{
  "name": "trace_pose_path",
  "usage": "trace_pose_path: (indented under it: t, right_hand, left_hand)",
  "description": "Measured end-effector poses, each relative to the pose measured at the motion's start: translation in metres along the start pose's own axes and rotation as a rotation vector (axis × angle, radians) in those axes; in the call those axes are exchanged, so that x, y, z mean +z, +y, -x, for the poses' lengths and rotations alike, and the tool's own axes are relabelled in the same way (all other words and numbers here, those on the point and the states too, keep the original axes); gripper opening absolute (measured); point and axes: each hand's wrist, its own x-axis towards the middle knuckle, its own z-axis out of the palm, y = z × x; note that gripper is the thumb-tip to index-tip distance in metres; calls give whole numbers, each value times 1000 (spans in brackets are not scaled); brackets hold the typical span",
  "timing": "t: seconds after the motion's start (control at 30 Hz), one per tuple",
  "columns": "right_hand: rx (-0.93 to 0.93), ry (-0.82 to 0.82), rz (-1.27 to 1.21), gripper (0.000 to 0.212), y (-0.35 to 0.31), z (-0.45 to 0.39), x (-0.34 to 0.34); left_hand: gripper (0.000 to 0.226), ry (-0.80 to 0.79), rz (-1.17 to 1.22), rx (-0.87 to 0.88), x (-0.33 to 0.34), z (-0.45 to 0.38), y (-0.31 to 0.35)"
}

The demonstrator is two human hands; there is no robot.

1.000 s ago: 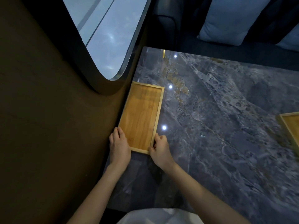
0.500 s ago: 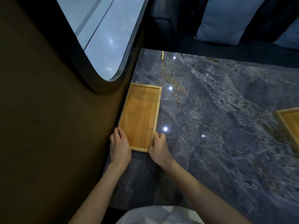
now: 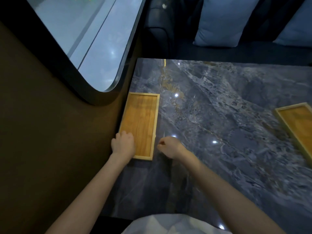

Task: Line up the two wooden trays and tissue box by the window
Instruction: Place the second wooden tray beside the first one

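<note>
First wooden tray (image 3: 139, 125) lies flat on the marble bench (image 3: 219, 132), long side snug w/ the brown wall (image 3: 50, 132) just below the window (image 3: 81, 39), presumably so the wall acts as a straight edge for the row. Left hand (image 3: 122, 145) sits over the tray's near-left corner, fingers curled loosely on the rim; grip isn't clamped round anything, looks more like a light steadying or nudging touch. Right hand (image 3: 169, 146) is just beside the tray's right rim but apart from it, fingers loosely curled, grip empty, nothing pinched as far as I can tell. Second wooden tray (image 3: 298, 127) is well apart at the bench's right edge, angled and partly cut off by the frame, so not yet in line. Tissue box isn't in view. Judging by this, tray 1 is about set; next likely needs a reach across for tray 2. Pillows (image 3: 219, 22) sit on the seat beyond.
</note>
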Motion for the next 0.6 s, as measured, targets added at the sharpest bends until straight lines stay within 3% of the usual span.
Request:
trace_pose_path:
  t: [0.27, 0.6]
  right_hand:
    - [34, 192, 25, 26, 60, 46, -89]
    - [158, 576, -44, 23, 207, 165, -192]
  left_hand:
    - [31, 69, 215, 257, -31, -4, 114]
    - [29, 75, 298, 566, -17, 52, 302]
